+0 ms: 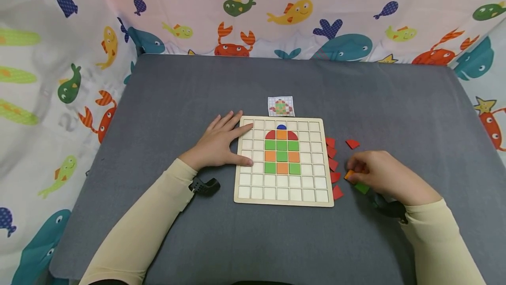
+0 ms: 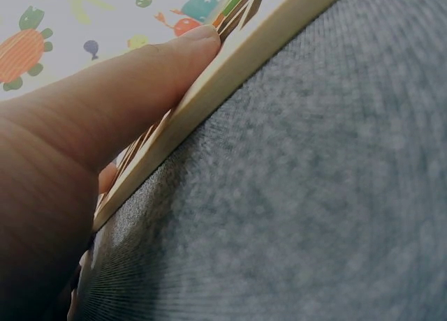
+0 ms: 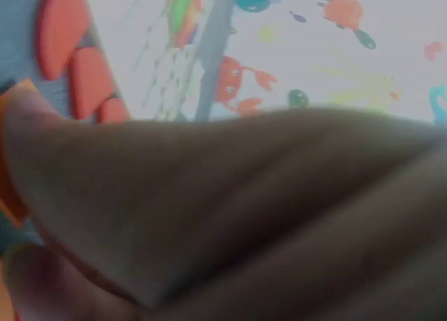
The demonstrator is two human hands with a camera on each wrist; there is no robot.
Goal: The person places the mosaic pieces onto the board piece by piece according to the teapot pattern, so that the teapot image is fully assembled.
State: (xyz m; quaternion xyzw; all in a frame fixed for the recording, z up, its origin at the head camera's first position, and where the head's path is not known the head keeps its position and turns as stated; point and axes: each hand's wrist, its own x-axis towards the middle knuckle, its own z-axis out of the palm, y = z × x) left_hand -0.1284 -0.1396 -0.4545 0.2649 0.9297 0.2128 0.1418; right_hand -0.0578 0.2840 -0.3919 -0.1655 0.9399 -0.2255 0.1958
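My left hand (image 1: 216,144) rests at the left side of a wooden grid board (image 1: 283,203), fingers spread. Its thumb (image 2: 167,66) lies over the frame in the left wrist view. On the grid, green and orange square tiles form a block, with red quarter-round tiles (image 1: 270,135) and a blue half-round tile (image 1: 281,127) at the top. Right of the board, my right hand (image 1: 379,174) pinches an orange tile (image 1: 348,174) between thumb and fingers, low over the table. A green tile (image 1: 362,188) lies under that hand, which partly hides it.
Several red tiles (image 1: 334,177) lie in a column along the board's right edge; another red tile (image 1: 352,144) sits farther right. A small picture card (image 1: 281,106) lies behind the board. Grey cloth covers the table (image 1: 189,87), and a sea-animal curtain (image 1: 261,21) hangs around it.
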